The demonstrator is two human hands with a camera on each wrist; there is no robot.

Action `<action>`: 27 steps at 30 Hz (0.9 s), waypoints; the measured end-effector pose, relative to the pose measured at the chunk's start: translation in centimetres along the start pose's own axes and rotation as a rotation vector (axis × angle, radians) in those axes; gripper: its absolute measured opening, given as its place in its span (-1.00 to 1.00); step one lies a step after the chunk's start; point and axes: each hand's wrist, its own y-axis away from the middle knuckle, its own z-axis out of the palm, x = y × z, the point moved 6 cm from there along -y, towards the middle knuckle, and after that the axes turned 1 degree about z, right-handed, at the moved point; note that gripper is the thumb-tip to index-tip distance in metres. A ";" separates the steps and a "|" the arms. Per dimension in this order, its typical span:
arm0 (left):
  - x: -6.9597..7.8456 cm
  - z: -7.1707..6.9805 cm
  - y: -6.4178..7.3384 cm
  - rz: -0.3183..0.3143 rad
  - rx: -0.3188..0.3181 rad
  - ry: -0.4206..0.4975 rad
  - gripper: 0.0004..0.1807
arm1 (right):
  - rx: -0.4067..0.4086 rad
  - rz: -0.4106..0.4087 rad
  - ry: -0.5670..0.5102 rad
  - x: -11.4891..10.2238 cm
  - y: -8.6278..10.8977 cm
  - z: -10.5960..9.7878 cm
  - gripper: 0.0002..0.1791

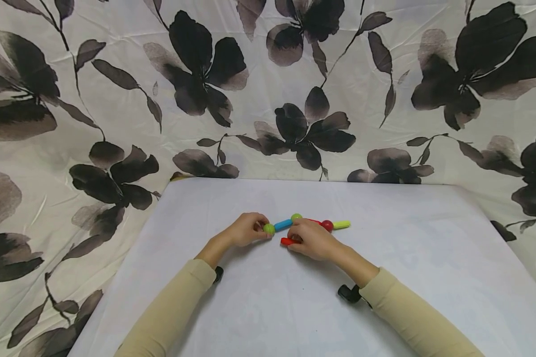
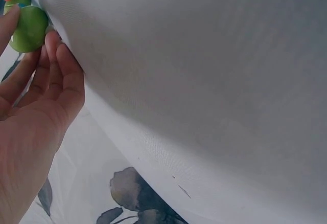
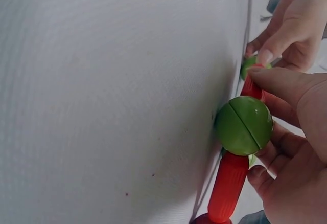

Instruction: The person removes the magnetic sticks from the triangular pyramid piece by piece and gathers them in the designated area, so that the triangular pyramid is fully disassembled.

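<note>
My left hand [image 1: 244,230] pinches a green ball [image 1: 269,229] at the left end of a chain of toy rods and balls. From that ball a blue rod [image 1: 283,224] runs to a second green ball [image 1: 297,216]. Past it come a red rod [image 3: 229,188], a red ball [image 1: 327,225] and a lime rod [image 1: 341,224]. My right hand [image 1: 316,240] holds a loose-ended red rod [image 1: 288,241] between thumb and fingers, its tip pointing towards the left hand. In the left wrist view, fingertips surround the green ball [image 2: 29,29].
A white cloth [image 1: 268,307] covers the table, whose far edge meets a floral curtain [image 1: 312,134]. Dark wrist-worn cameras [image 1: 349,293] sit under both sleeves.
</note>
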 end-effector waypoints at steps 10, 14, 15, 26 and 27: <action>0.3 -0.1 0.1 0.012 -0.005 0.009 -0.65 | -0.005 0.008 -0.010 -0.1 0.2 -0.1 -0.76; 0.1 0.0 0.0 -0.001 -0.007 0.009 -0.66 | -0.003 -0.003 -0.015 0.0 0.2 0.0 -0.77; 0.0 0.0 0.0 -0.004 -0.008 0.009 -0.66 | -0.005 -0.005 -0.016 0.0 0.2 0.0 -0.77; 0.2 0.0 0.1 -0.004 -0.006 0.007 -0.67 | 0.004 -0.019 -0.029 0.0 0.4 0.1 -0.81; 0.2 0.0 0.1 -0.004 -0.005 0.006 -0.67 | 0.004 -0.020 -0.030 0.0 0.4 0.1 -0.81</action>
